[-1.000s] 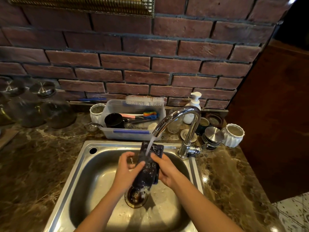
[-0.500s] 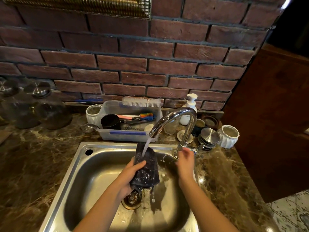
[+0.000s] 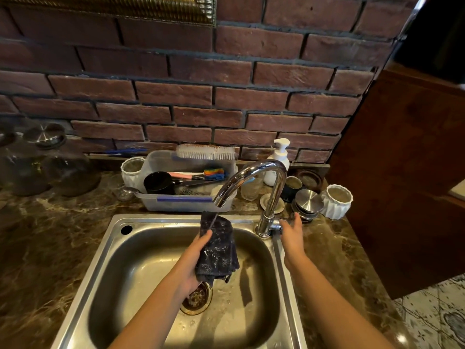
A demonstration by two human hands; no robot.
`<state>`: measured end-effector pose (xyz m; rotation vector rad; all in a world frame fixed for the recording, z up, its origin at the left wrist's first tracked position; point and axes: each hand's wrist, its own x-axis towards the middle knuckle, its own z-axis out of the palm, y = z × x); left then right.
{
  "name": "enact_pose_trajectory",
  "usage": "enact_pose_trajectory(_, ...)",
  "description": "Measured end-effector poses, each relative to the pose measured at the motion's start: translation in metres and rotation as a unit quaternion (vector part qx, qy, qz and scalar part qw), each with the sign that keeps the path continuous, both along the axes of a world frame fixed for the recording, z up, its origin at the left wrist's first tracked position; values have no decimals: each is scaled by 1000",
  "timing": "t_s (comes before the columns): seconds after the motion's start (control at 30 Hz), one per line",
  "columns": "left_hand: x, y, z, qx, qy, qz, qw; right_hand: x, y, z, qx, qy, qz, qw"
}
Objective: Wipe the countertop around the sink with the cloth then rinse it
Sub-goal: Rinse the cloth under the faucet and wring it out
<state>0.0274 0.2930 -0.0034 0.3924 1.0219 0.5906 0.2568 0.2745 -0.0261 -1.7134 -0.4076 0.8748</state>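
Now left hand (image 3: 192, 265) grips cloth (image 3: 218, 250); right hand (image 3: 292, 234) (fingers loose) has reached tap lever (image 3: 276, 225).

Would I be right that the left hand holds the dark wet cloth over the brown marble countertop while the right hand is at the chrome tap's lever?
Not quite: in the head view the left hand holds the dark wet cloth over the stainless steel sink, not the brown marble countertop. The right hand is indeed at the chrome tap's lever.

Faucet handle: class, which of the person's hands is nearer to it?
Right. The right hand is beside the faucet handle, at its tip; the left hand grips the dark cloth over the sink, farther left.
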Motion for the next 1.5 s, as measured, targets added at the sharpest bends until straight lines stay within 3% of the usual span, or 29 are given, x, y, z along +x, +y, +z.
enact_pose_trajectory(0.1, 7, -2, -2, -14, 4, -15, 1000, 9, -7, 5, -23, -36, 55, 998)
enact_pose_trajectory(0.17, 13, -3, 2, -39, 6, -24, 999, 7, -18, 4, -47, -179, 95, 978)
enact_pose_trajectory(0.23, 16, -3, 7, -65, 5, -32, 997, -11, -35, -1, -12, -351, 151, 924)
enact_pose_trajectory(0.3, 16, -4, 10, -101, -11, -33, 994, -40, -49, -5, 47, -441, 268, 855)
enact_pose_trajectory(0.37, 15, -9, 12, -145, -56, -15, 988, -63, -50, -13, 96, -457, 356, 809)
enact_pose_trajectory(0.47, 11, -17, 17, -169, -79, -8, 982, -83, -42, -10, 128, -384, 363, 839)
enact_pose_trajectory(0.53, 2, -17, 21, -154, -68, -25, 985, -87, -36, -2, 129, -386, 383, 830)
enact_pose_trajectory(0.67, -20, -14, 23, -136, -66, -147, 978, -80, -19, 11, 109, -502, 458, 726)
enact_pose_trajectory(0.8, -25, -13, 26, -78, 15, -278, 957, -69, 3, 21, 175, -641, 510, 546)
enact_pose_trajectory(0.87, -26, -6, 30, -64, 37, -304, 950, -65, 11, 24, 139, -668, 523, 511)
enact_pose_trajectory(0.93, -27, 4, 33, -24, 74, -383, 920, -67, 18, 28, 82, -662, 545, 507)
enact_pose_trajectory(1.03, -27, 19, 33, 93, 216, -508, 829, -73, 24, 26, 12, -654, 564, 504)
enact_pose_trajectory(1.1, -26, 27, 30, 178, 307, -522, 776, -77, 23, 26, -25, -641, 570, 515)
enact_pose_trajectory(1.17, -23, 30, 28, 257, 409, -529, 698, -86, 21, 29, -73, -610, 584, 530)
enact_pose_trajectory(1.23, -20, 30, 27, 348, 531, -516, 576, -96, 18, 33, -125, -556, 593, 569)
enact_pose_trajectory(1.3, -19, 32, 26, 418, 589, -494, 483, -105, 16, 35, -169, -467, 594, 633)
enact_pose_trajectory(1.37, -20, 37, 23, 464, 596, -492, 433, -112, 13, 31, -184, -354, 590, 702)
enact_pose_trajectory(1.5, -25, 41, 14, 511, 583, -510, 373, -118, -2, 27, -165, -166, 564, 792)
